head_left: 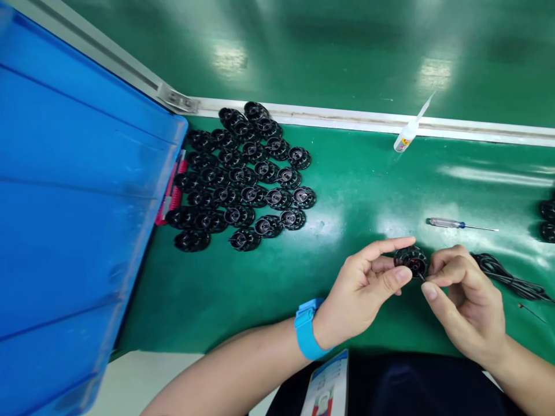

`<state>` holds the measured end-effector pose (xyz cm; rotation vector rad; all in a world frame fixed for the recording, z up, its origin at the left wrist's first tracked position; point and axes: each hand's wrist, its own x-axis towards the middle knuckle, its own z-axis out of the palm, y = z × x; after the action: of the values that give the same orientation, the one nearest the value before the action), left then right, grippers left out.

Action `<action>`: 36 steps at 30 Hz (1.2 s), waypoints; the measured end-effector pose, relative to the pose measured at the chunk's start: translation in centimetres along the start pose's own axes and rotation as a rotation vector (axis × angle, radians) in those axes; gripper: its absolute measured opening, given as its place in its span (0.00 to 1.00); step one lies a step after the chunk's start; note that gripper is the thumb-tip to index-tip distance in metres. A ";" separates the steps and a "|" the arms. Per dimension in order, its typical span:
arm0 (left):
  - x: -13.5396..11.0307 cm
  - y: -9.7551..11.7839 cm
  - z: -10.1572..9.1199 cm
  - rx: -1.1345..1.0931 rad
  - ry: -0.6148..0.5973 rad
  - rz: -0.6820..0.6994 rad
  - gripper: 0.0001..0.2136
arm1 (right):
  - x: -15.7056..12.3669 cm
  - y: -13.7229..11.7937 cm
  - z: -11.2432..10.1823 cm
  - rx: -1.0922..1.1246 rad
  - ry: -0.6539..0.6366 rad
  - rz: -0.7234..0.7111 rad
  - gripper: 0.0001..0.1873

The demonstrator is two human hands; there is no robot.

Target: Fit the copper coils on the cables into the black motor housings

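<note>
Between the thumb and fingers of my left hand (pixel 368 280) is a round black plastic housing (pixel 411 260), its hollow side facing up with something reddish inside. My right hand (pixel 466 294) is closed at the housing's right edge, its thumb and forefinger pinching a thin black cable end (pixel 421 278) that meets the rim. A coiled black cable (pixel 511 277) lies just right of my right hand. Beyond the hands rests a screwdriver (pixel 462 224) with a clear handle. My left wrist wears a blue strap (pixel 307 330).
Many similar black housings (pixel 254 196) stand grouped on the green mat (pixel 347 190). A large blue bin (pixel 78 202) fills the left, beside a red item (pixel 173 193). A white glue bottle (pixel 406 136) stands near the back rail (pixel 342 120). More black parts (pixel 547 219) sit at the right edge.
</note>
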<state>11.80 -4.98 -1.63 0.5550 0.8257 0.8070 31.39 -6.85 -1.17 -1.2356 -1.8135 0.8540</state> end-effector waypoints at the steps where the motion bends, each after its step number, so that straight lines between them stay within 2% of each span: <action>1: 0.0 -0.1 0.0 -0.005 0.003 -0.002 0.22 | 0.0 0.0 0.0 -0.015 0.006 -0.015 0.07; 6: -0.2 -0.1 0.2 -0.021 0.001 -0.065 0.33 | 0.0 -0.2 0.1 -0.061 0.025 -0.058 0.07; 8: -0.3 0.0 0.3 -0.002 0.021 -0.075 0.34 | 0.1 -0.2 0.1 -0.074 0.023 -0.069 0.07; 11: -0.2 0.1 0.4 -0.012 0.036 -0.082 0.33 | 0.0 -0.2 0.2 -0.056 0.010 -0.051 0.07; 16: -0.1 -0.2 0.4 0.022 0.071 -0.046 0.32 | -0.2 -0.2 0.3 0.014 0.036 0.065 0.11; 22: -0.3 -0.3 0.4 0.081 0.088 -0.019 0.32 | -0.4 -0.2 0.1 -0.007 0.058 0.059 0.14; 28: -0.3 -0.2 0.5 0.104 0.098 0.044 0.28 | -0.4 -0.1 0.2 -0.016 0.060 0.060 0.13; 32: -0.1 -0.3 0.5 0.124 0.133 0.071 0.26 | -0.3 -0.3 0.5 -0.110 0.068 0.006 0.13; 36: 0.0 -0.6 0.7 0.181 0.183 0.098 0.26 | -0.1 -0.9 0.7 -0.355 0.077 -0.153 0.15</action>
<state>12.62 -5.36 -1.64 0.6929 1.0538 0.8871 30.47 -7.32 -0.81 -1.3034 -2.0245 0.4034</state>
